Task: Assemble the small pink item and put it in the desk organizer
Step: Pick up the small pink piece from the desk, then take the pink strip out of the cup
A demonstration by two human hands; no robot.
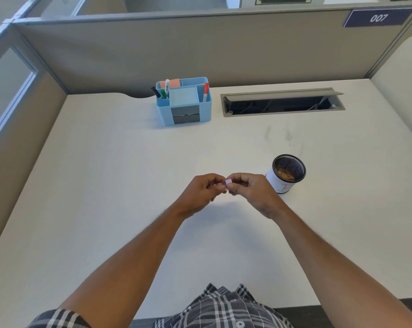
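Note:
A small pink item is pinched between the fingertips of both hands above the middle of the white desk. My left hand grips its left end and my right hand grips its right end; most of the item is hidden by the fingers. The light blue desk organizer stands at the back of the desk, well beyond the hands. It holds markers, sticky notes and a pale blue note block, and has two grey drawers in front.
A black mesh cup with a white paper band stands just right of my right hand, with small brownish items inside. An open cable slot is set in the desk at the back right. Grey partition walls enclose the desk.

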